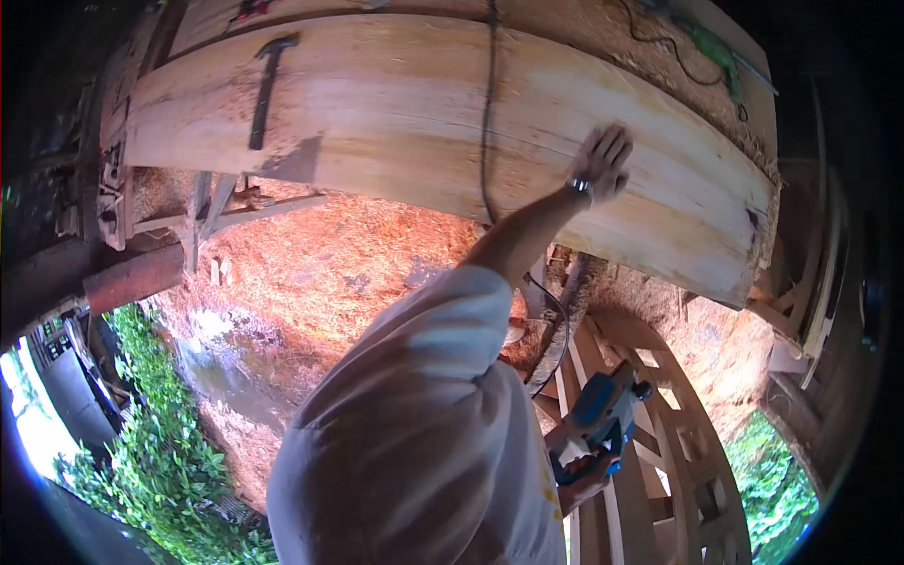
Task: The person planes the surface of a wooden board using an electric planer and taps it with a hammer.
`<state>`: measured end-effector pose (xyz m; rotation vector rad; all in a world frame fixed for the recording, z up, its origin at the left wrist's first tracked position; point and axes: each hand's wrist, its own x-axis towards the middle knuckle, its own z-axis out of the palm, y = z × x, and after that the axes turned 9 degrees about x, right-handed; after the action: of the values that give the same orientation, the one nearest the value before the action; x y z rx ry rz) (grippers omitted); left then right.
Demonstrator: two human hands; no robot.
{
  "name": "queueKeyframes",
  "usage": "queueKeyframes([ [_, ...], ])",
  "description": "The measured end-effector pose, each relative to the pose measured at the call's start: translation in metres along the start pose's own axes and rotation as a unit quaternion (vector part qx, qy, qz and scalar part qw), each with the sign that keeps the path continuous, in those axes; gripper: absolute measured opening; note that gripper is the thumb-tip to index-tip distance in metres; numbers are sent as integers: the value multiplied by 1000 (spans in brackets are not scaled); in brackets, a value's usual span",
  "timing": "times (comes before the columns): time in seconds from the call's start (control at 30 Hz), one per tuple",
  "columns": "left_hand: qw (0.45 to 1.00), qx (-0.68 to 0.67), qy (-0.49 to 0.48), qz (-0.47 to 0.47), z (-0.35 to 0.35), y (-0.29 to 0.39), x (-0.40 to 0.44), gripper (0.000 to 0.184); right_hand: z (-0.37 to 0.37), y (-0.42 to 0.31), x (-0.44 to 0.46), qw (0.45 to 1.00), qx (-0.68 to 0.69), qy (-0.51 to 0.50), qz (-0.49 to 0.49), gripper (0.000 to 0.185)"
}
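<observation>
My left hand (603, 162), with a watch on its wrist, lies flat on a long pale wooden board (395, 104), its fingers spread. Lower right, my right hand (586, 488) is wrapped round the handle of a blue power planer (603, 410), held beside my body, away from the board. A hammer (271, 89) rests on the left part of the board. A dark cable (489, 113) runs across the board's middle.
A slatted wooden frame (669, 433) stands at the lower right. Behind the board lies a green power tool (718, 55) with its cord. Wood shavings (348, 273) cover the ground, and green plants (169, 433) grow at the lower left.
</observation>
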<state>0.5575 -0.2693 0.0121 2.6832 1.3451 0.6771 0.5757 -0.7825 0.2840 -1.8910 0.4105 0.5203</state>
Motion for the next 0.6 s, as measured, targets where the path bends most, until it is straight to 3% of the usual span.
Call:
queueKeyframes([
  [0.2,999,-22,-33,36,-91,-25,-139,75,-18,44,-66,1000,-7,-8,-9,48],
  [0.37,979,-99,-120,132,-129,-63,-259,64,-24,74,-127,990,-1,-71,-118,49],
  [0.4,965,-198,-133,113,-144,-75,-289,55,-27,85,-132,987,-1,-86,-134,49],
  [0.47,964,-216,-118,98,-208,-103,-342,48,-30,103,-154,981,6,-122,-150,48],
  [0.53,978,-157,-109,81,-249,-142,-398,44,-24,118,-176,975,16,-149,-162,44],
  [0.57,975,-148,-161,25,-266,-161,-416,39,-23,126,-183,974,23,-159,-157,42],
  [0.6,986,-129,-108,-12,-249,-192,-452,35,-20,131,-191,970,24,-183,-161,39],
])
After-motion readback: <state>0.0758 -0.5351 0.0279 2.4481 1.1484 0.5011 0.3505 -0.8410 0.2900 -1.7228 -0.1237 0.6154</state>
